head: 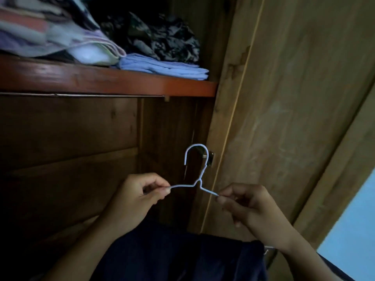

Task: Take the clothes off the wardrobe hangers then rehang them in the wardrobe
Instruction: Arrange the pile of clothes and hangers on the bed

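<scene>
Below your hands the dark navy cloth (pixel 182 258) runs out of view. Your left hand (pixel 140 194) and right hand (pixel 249 205) each pinch the pale-blue wire hanger (pixel 197 179), well below the reddish wooden shelf (pixel 105 80).

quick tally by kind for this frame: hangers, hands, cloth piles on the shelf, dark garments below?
Wire hanger: 1, pinched at each end by the left hand and the right hand
Hands: 2
Cloth piles on the shelf: 3: striped pile, folded blue cloth, dark patterned cloth
Dark navy garment below the hands: 1
Total: 7
</scene>
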